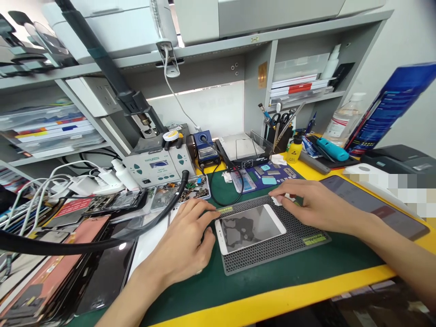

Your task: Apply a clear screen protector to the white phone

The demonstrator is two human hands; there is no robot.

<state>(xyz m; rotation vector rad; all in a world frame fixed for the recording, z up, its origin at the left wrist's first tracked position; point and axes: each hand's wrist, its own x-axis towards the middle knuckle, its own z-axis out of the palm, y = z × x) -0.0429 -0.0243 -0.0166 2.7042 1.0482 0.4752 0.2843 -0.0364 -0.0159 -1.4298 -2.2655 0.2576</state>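
Entry: green surface (259,288) with yellow border, foreground. Left forearm, bare, angled up from the bottom edge. Stack of phone screens (102,272), left of that forearm, with black hose (68,246) overhead, curving across

Left hand (189,236): back uppermost, wrist almost straight, fingers loosely bent; index finger extended to the far-left corner of the phone, thumb bent and apart from the index, beside the phone's left end. Nothing visible in grasp; exact contact at the corner impossible to tell

White phone (250,229): flat, screen up, dark irregular patches across the display; set between the hands, on a gray honeycomb mat (265,258) with yellow-green labels

Right forearm, bare, slanting inward from the right edge. Right hand (313,203): back uppermost, fingers bent forward, thumb opposed beneath, closed on a white tissue (277,200) above the mat's far edge. Hands well apart from each other

Tablet (371,204), dark-screened, right of the right forearm. Shallow tray (209,187) of small electronic parts, beyond the left hand. Control station (143,171), gray, behind the tray. Yellow bottle (294,151), beyond the right hand. Gray shelf unit (306,29), rear
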